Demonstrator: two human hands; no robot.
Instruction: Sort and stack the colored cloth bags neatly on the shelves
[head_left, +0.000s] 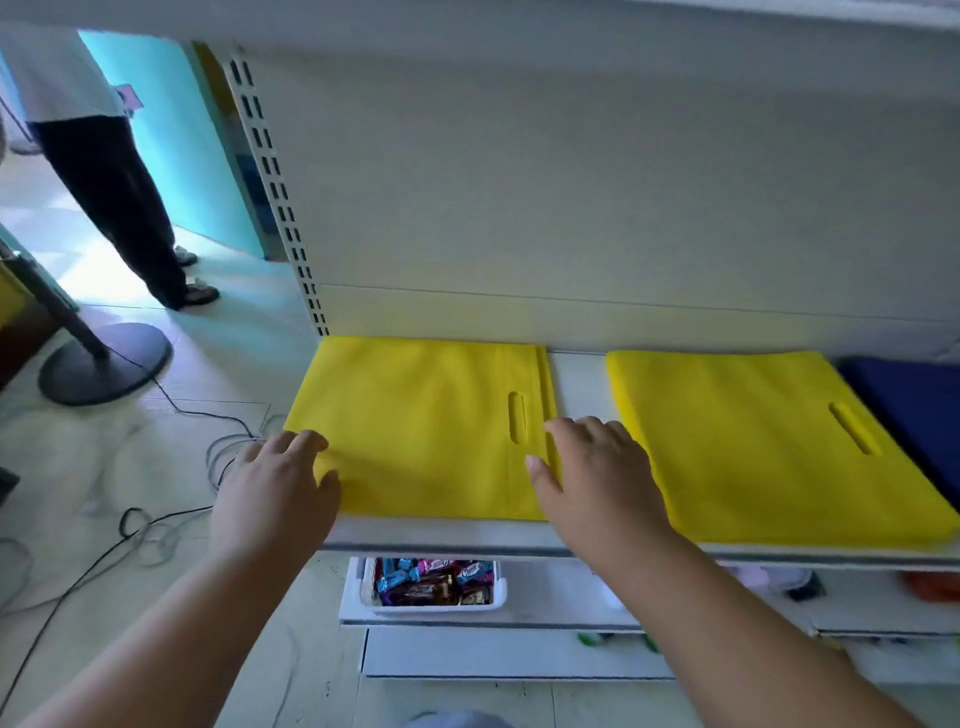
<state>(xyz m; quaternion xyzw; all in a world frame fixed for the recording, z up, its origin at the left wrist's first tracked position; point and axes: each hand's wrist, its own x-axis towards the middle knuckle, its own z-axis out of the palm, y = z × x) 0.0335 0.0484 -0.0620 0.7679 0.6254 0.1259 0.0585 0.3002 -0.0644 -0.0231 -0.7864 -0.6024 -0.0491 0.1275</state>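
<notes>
A yellow cloth bag (421, 426) with a slot handle lies flat at the left end of the white shelf (579, 379). My left hand (275, 488) rests on its near left corner, fingers relaxed. My right hand (597, 478) lies with straight fingers on the bag's right edge, beside the handle slot. A second yellow bag (753, 447) lies flat to the right, apart from the first. A dark blue bag (914, 410) shows at the far right, partly cut off by the frame.
Below the shelf a white bin (423, 582) holds wrapped candy. To the left a person (114, 171) stands on the floor near a round stand base (104, 364) and loose cables (171, 514). A perforated upright (275, 197) marks the shelf's left end.
</notes>
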